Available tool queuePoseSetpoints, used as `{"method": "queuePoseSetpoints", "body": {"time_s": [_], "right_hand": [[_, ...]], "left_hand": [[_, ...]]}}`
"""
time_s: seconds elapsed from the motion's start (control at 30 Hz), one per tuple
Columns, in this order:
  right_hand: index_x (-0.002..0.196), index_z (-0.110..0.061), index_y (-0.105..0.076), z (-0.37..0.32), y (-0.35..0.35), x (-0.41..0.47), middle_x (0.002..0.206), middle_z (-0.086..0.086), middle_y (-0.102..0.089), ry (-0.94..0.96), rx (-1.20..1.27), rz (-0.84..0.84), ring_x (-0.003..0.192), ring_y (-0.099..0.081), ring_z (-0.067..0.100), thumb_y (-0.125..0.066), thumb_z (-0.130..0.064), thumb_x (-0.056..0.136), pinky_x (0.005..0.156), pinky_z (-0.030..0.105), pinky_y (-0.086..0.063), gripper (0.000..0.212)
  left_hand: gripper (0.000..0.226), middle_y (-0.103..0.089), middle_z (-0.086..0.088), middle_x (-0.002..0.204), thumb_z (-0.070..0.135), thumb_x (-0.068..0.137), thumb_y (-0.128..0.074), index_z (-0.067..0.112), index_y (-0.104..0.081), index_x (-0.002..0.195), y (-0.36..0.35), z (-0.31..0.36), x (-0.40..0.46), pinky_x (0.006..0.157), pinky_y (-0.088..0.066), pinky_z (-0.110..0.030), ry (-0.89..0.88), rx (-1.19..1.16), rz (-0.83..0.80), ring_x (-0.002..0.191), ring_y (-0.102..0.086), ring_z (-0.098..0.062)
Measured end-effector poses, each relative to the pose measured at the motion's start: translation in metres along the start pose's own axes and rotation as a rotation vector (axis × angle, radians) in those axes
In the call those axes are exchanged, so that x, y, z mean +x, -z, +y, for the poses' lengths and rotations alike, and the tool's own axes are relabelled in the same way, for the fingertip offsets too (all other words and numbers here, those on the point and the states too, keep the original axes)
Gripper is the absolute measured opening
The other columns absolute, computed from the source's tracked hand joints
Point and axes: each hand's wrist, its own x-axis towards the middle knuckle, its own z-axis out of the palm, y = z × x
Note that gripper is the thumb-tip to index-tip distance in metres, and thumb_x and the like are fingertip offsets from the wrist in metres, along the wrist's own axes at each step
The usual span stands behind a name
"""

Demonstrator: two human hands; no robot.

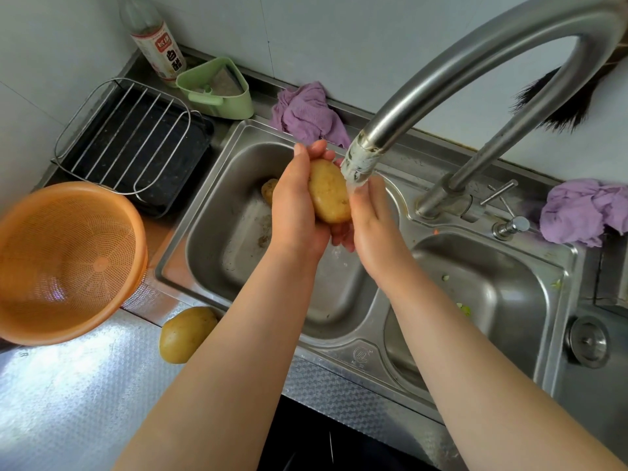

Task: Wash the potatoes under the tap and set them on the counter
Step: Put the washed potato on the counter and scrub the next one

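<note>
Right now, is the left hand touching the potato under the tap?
Touching. The head view shows the left hand cupped against the potato, its fingers curling behind the far end, with no gap between them.

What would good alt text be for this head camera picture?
Two hands, left hand and right hand, hold a potato under the running tap above the left sink basin. Another potato lies in that basin; a third sits on the counter beside an orange strainer.
</note>
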Motion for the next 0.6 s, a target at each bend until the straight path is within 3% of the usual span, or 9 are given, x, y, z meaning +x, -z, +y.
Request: {"method": "queuePoseSetpoints", "body": {"time_s": [0.07, 0.13, 0.2, 0.3, 0.43, 0.53, 0.6], "right_hand": [[0.131, -0.01, -0.035, 0.008, -0.003, -0.011, 0.087, -0.012, -0.05, 0.029, 0.004, -0.058, 0.065, -0.05, -0.005, -0.037, -0.037, 0.1, 0.054, 0.009, -0.039, 0.041], [0.129, -0.013, -0.038, 0.012, -0.002, -0.008, 0.083, -0.009, -0.05, -0.051, 0.111, 0.005, 0.061, -0.049, -0.004, -0.037, -0.043, 0.097, 0.052, 0.012, -0.039, 0.044], [0.12, -0.016, -0.048, 0.014, 0.007, 0.001, 0.07, -0.003, -0.05, -0.151, 0.189, 0.1, 0.051, -0.047, 0.005, -0.035, -0.051, 0.09, 0.047, 0.021, -0.037, 0.048], [0.111, -0.02, -0.056, 0.018, 0.017, 0.004, 0.063, -0.001, -0.049, -0.152, 0.204, 0.095, 0.049, -0.044, 0.012, -0.033, -0.059, 0.081, 0.045, 0.024, -0.034, 0.054], [0.103, -0.037, -0.051, 0.021, 0.01, -0.007, 0.087, -0.007, -0.056, -0.038, 0.242, 0.096, 0.065, -0.055, 0.007, -0.032, -0.04, 0.098, 0.051, 0.017, -0.044, 0.02], [0.117, -0.034, -0.045, 0.027, 0.006, -0.013, 0.106, -0.021, -0.058, 0.056, 0.186, 0.077, 0.095, -0.061, -0.001, -0.033, -0.034, 0.101, 0.08, 0.024, -0.053, 0.019], [0.124, -0.029, -0.042, 0.03, 0.005, -0.014, 0.11, -0.018, -0.056, 0.054, 0.159, 0.077, 0.097, -0.061, -0.002, -0.033, -0.035, 0.102, 0.082, 0.025, -0.052, 0.025]], "left_hand": [[0.042, -0.066, -0.007, 0.09, 0.05, 0.101, -0.042, 0.018, -0.068, 0.101, -0.003, 0.001, -0.002, 0.062, -0.05, -0.031, -0.049, 0.13, 0.034, 0.068, -0.063, -0.02], [0.042, -0.069, -0.005, 0.085, 0.043, 0.105, -0.038, 0.012, -0.064, 0.112, -0.004, -0.004, -0.007, 0.063, -0.052, -0.033, -0.092, 0.239, -0.011, 0.071, -0.066, -0.017], [0.03, -0.067, -0.007, 0.092, 0.027, 0.103, -0.042, 0.013, -0.056, 0.126, 0.001, -0.013, -0.012, 0.062, -0.046, -0.037, -0.067, 0.244, -0.188, 0.081, -0.06, -0.027], [0.05, -0.057, -0.018, 0.112, 0.014, 0.095, -0.048, 0.011, -0.041, 0.144, 0.008, -0.014, -0.014, 0.066, -0.041, -0.042, -0.038, 0.212, -0.364, 0.096, -0.051, -0.035], [0.05, -0.063, -0.006, 0.107, 0.011, 0.088, -0.053, 0.002, -0.049, 0.137, 0.002, -0.015, -0.019, 0.08, -0.052, -0.034, -0.142, 0.287, -0.215, 0.098, -0.061, -0.021], [0.041, -0.068, -0.002, 0.095, 0.012, 0.081, -0.055, 0.004, -0.061, 0.12, -0.004, -0.016, -0.021, 0.071, -0.054, -0.026, -0.183, 0.326, -0.054, 0.085, -0.066, -0.013], [0.037, -0.069, 0.0, 0.092, 0.015, 0.08, -0.056, 0.009, -0.063, 0.116, -0.008, -0.012, -0.02, 0.071, -0.055, -0.028, -0.118, 0.331, -0.054, 0.085, -0.067, -0.013]]}}
